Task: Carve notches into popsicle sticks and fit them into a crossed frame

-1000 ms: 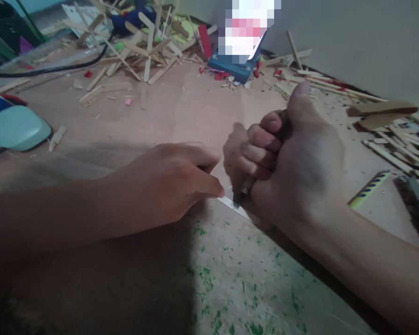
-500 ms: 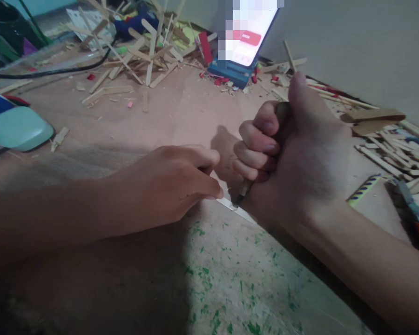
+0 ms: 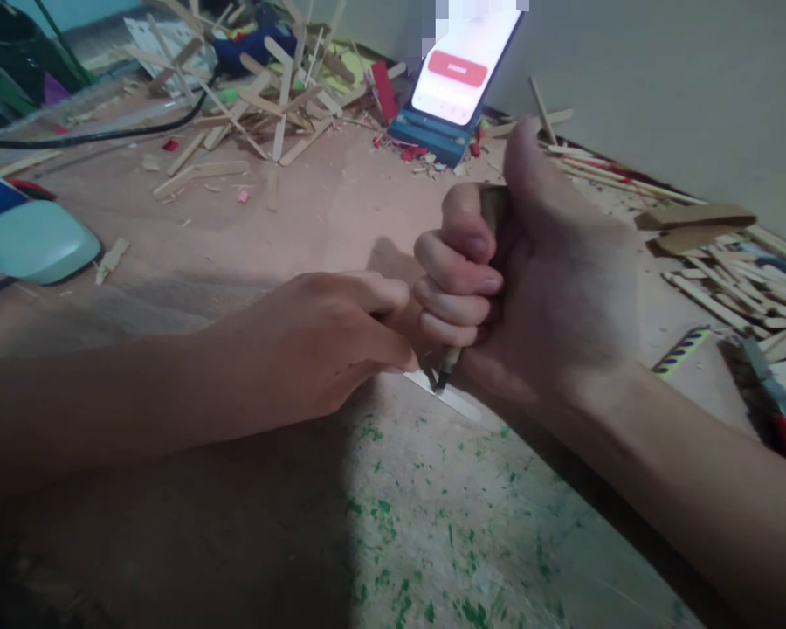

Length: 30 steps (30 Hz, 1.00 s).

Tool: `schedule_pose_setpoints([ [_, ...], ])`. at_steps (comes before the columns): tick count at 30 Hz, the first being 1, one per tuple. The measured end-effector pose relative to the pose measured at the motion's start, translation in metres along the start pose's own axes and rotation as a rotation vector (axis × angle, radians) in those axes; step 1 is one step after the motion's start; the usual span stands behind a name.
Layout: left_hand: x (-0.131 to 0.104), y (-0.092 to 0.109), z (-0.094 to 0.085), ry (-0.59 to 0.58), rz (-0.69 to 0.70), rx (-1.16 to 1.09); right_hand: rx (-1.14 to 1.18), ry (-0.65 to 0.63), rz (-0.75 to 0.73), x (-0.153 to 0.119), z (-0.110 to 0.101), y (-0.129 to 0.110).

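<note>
The right hand is closing its fingers around the handle of a small dark-tipped hand tool, its thumb pointing upward, while the left hand is pinning a flat pale wooden stick with narrowed fingers. The stick is lying on the tabletop between the two hands, its one end disappearing under the left fingers, and the tool's tip is touching it just beside them. Well beyond the left fingers, a jumble of craft sticks is leaning and crossing, and a black cable is running past it. Out to the left of those fingers, a pale mint rounded object is resting near a stub of wood. Straight beyond the right fingers, a blue stand is holding up a lit phone, with red scraps lying about its foot. Right of the right fingers, a brown folded piece, a heap of loose sticks and a yellow strip with dark spots are crowding that side. The right forearm is covering part of the tabletop nearby. Far beyond the left fingers, a dark green container is standing in the corner; its contents are too dim to tell.
</note>
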State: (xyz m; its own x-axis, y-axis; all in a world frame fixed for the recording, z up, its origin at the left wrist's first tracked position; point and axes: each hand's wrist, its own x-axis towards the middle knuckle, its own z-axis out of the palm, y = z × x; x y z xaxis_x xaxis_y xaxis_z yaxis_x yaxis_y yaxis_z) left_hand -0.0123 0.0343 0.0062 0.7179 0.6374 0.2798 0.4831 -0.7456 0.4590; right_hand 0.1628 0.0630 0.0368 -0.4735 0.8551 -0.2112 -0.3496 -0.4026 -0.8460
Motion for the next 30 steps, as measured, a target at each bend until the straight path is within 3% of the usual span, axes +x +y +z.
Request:
schedule_pose_setpoints([
  [7, 0.001, 0.001, 0.001, 0.037, 0.031, 0.000, 0.020, -0.048, 0.041, 0.003, 0.000, 0.001],
  [14, 0.001, 0.000, 0.004, 0.068, 0.040, -0.030, 0.011, 0.021, 0.115, -0.001, 0.002, -0.006],
  [23, -0.001, -0.001, 0.002, -0.013, -0.031, -0.058, -0.030, 0.086, -0.052, -0.006, 0.005, -0.004],
  [30, -0.001, -0.002, 0.003, 0.038, 0.009, -0.067, -0.053, 0.040, -0.039, -0.006, 0.003, -0.002],
])
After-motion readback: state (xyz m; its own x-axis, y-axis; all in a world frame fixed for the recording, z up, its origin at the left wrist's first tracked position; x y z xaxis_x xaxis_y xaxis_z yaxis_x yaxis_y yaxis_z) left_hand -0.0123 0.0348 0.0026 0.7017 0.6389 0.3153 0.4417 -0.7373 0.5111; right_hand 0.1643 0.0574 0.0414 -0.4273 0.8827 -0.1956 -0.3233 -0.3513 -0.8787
